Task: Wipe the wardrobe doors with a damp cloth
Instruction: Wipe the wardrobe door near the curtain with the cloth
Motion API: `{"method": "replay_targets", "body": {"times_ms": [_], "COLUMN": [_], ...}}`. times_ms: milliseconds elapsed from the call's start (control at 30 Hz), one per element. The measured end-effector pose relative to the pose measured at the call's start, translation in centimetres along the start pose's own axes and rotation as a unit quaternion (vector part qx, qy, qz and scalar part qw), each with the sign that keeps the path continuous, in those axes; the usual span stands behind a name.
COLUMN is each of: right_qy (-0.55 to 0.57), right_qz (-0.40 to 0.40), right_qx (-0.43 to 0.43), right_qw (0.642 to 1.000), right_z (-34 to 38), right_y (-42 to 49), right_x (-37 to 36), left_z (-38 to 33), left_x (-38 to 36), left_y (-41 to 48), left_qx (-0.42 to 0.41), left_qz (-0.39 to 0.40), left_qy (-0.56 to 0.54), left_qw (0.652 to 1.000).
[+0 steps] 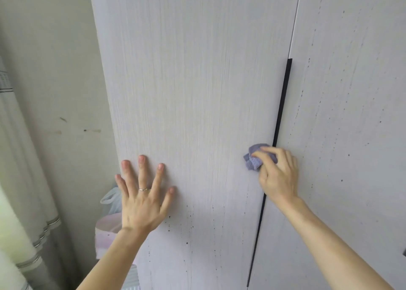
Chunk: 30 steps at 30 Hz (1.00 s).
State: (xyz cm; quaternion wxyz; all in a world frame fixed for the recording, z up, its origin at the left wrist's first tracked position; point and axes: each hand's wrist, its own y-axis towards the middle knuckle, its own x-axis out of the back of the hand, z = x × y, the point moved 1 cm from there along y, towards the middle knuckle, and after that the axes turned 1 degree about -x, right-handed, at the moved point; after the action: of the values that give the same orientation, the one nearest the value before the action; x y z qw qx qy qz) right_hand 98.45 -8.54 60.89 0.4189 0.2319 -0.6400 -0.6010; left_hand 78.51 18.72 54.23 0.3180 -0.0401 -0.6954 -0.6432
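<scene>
Two pale grey wood-grain wardrobe doors fill the view: the left door [197,81] and the right door [351,92], parted by a thin gap with a long black handle strip [281,109]. My right hand [278,175] grips a bunched lilac cloth [253,161] and holds it against the left door's right edge, beside the handle strip. My left hand [142,197], with a ring, presses flat with spread fingers on the left door near its left edge. Dark specks dot the lower left door and much of the right door.
A white wall [55,81] with a few marks stands left of the wardrobe. A pale curtain [19,191] hangs at the far left. A white plastic bag [111,204] and pink bags sit low, between wall and wardrobe.
</scene>
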Motion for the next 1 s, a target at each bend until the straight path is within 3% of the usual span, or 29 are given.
{"method": "replay_targets", "body": {"times_ms": [67,167,267,467,600,767,867,1000], "right_qy": [0.016,0.029,0.041,0.086,0.108,0.086,0.087,0.142], "right_qz": [0.009,0.085,0.149,0.015,-0.026,0.051,0.062,-0.062], "right_qx": [-0.003,0.008,0.037,-0.041,-0.053,-0.011,-0.005,-0.062], "right_qw": [1.0,0.996,0.987,0.995,0.992,0.995,0.994,0.986], "right_z": [-0.7,-1.2,-1.7,-1.7,-1.4,-2.3,-2.1,-1.0], "right_y": [-4.2,-11.6,-12.8,-2.2,-3.7,-11.1,-9.2,0.8], "right_x": [-1.3,-2.4,-2.1,-0.9,-2.4,-3.3,-2.5,-0.3], "left_z": [-0.6,-1.1,-1.5,-2.1,-2.3,-2.4,-2.6,-2.4], "left_x": [-0.1,-0.2,0.1,0.2,0.4,0.6,0.9,0.9], "left_y": [0.0,0.0,-0.2,-0.1,-0.5,-0.3,-0.4,-0.5], "left_qx": [0.016,0.04,0.063,0.079,0.078,0.091,0.098,0.09], "left_qz": [-0.001,0.016,0.038,0.065,0.071,0.092,0.105,0.108], "left_qy": [0.003,0.005,0.009,0.024,0.034,0.052,0.059,0.066], "left_qw": [1.0,0.999,0.997,0.994,0.994,0.99,0.988,0.988]}}
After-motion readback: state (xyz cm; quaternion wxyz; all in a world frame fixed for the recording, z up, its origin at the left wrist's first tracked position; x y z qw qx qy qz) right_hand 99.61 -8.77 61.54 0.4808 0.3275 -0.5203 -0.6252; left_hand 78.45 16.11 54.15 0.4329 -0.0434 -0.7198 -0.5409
